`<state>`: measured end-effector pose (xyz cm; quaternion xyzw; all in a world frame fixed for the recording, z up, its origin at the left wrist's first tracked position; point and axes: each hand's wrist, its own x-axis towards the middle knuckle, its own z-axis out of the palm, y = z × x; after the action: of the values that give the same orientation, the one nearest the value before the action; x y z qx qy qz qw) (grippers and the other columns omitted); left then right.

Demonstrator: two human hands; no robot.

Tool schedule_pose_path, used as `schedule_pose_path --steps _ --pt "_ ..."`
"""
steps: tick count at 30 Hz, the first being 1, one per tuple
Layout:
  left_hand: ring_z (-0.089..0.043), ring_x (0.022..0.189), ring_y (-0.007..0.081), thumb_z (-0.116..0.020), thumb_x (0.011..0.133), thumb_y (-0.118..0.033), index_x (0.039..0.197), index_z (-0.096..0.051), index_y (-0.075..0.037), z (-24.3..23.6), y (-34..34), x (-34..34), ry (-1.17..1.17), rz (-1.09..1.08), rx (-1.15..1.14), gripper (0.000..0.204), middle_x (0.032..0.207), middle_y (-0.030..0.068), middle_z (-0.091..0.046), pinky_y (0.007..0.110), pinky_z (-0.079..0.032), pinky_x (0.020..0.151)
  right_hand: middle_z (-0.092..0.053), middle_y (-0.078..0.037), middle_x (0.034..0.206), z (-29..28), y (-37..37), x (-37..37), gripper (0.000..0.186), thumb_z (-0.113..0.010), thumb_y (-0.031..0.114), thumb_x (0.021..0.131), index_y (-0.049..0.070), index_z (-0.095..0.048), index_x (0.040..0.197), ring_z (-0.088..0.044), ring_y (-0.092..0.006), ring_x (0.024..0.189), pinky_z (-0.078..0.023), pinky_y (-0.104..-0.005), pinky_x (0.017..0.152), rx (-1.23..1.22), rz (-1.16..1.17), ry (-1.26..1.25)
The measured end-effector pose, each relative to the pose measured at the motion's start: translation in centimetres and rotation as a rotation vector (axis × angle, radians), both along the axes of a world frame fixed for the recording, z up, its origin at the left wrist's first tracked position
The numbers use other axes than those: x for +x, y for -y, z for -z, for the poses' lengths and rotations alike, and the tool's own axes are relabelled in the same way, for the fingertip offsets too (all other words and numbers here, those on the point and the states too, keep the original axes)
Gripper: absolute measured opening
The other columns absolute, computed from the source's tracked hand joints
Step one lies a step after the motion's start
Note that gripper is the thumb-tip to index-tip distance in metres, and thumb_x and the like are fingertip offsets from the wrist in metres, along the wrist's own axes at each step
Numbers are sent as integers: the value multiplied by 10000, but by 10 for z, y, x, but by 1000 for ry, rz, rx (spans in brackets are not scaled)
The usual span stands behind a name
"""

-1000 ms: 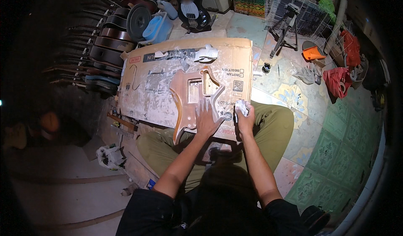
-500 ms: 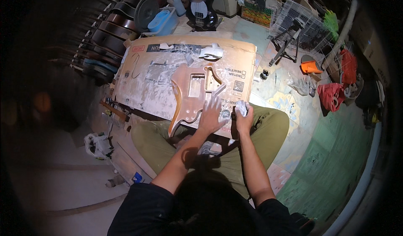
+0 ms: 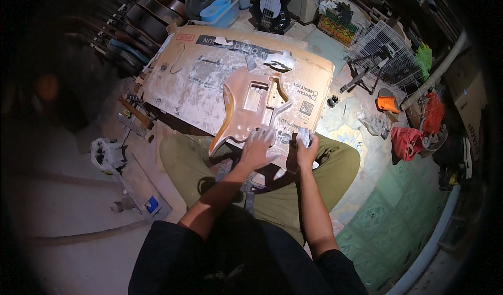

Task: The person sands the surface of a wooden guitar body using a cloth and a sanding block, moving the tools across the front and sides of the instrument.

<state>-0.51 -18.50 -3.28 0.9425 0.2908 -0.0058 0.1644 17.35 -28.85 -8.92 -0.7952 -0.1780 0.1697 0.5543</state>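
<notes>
An unfinished electric guitar body (image 3: 242, 118) lies flat on a dusty cardboard sheet (image 3: 181, 98), its routed cavities facing up. The wood is reddish brown, with a lighter amber bevel along its left side. My left hand (image 3: 257, 151) rests at the body's near edge, dusted white, fingers stretched out and gripping nothing. Just right of the body, my right hand (image 3: 307, 153) is closed round a folded piece of greyish sandpaper (image 3: 303, 136), held upright. Beyond the body lie a small grey scrap (image 3: 251, 62) and a torn, curled sheet (image 3: 280, 60).
Several guitars (image 3: 152, 19) stand racked at the far left. A blue tub (image 3: 222, 16) and a black bass guitar (image 3: 271, 14) are at the back. On the right are a tripod (image 3: 367, 69), a wire cage (image 3: 387, 48) and a red bag (image 3: 407, 143). Tools (image 3: 135, 114) lie left of the cardboard.
My left hand has drawn back toward me, to the guitar body's near edge. My right hand still holds the sandpaper, and the whole view has shifted a little.
</notes>
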Motion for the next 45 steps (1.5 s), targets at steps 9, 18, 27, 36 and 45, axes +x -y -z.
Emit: schedule_pose_path --steps 9,18,27,36,45 --pt "-230 1538 329 -574 874 -703 1540 -420 -70 -18 -12 -5 -110 92 19 932 1648 102 -323 552 -126 1253 -606 -229 1248 -6 7 4 517 -777 146 838 -5 -580 1291 -592 -364 1178 -443 -430 1040 -78 4 27" --pt "-281 1522 301 -604 878 -660 1555 -380 -76 2 -27 -28 9 158 40 922 1642 130 -320 530 -159 1249 -614 -196 1306 4 10 5 549 -760 109 870 -54 -524 1339 -596 -273 1201 -437 -369 1063 -107 -58 55" --pt "-262 1526 337 -606 919 -583 1565 -397 -148 19 -54 -41 45 -120 48 805 1657 119 -291 574 -172 1239 -628 -200 1274 -8 5 3 493 -767 122 868 -30 -563 1290 -597 -297 1190 -441 -384 1051 -148 -80 96" --pt "7 1576 395 -667 725 -807 1641 -201 -196 8 -107 -14 -48 -293 -30 1196 1704 212 -11 689 -113 1200 -616 -194 1079 -53 -5 -32 393 -773 97 819 75 -653 1192 -570 -406 1011 -458 -472 904 -129 -558 585" --pt "91 1539 503 -853 468 -773 1650 -140 -239 -6 -135 13 -314 -339 -291 1480 1700 214 73 791 -97 1134 -558 -237 1166 -62 0 -52 462 -656 -46 800 118 -677 1232 -533 -429 1120 -462 -473 960 -420 -677 491"
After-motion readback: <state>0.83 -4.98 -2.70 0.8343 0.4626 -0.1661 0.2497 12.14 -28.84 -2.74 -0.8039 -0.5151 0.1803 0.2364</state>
